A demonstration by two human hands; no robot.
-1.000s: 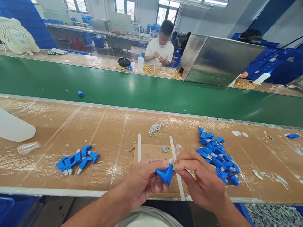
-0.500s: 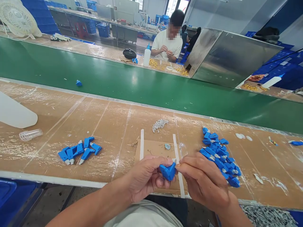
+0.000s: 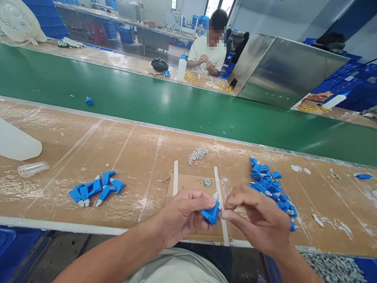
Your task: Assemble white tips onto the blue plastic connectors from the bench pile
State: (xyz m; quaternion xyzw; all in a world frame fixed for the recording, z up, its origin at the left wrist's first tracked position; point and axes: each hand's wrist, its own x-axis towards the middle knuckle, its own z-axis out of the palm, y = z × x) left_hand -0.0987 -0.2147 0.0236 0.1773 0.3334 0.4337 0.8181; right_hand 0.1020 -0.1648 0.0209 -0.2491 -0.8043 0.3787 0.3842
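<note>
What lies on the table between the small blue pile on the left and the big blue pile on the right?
In the head view, between the small blue pile and the big blue pile lie a cardboard pad with two white strips and grey small parts.

**Materials and finishes at the assembly station**

Worktop (image 3: 88, 157): brown cardboard, matt, overlaid with glossy clear tape, wrinkled in places. Blue part (image 3: 211, 215) between the hands: smooth moulded plastic, slight sheen. Blue pile (image 3: 269, 188) and blue group (image 3: 96, 188): the same plastic, some with pale grey tips. Small grey pieces (image 3: 198, 155): dull metallic look. Conveyor belt (image 3: 147, 102): green, smooth, semi-gloss. Hood (image 3: 282, 74): brushed sheet metal, reflective. Bottle (image 3: 16, 143): translucent white plastic.
</note>
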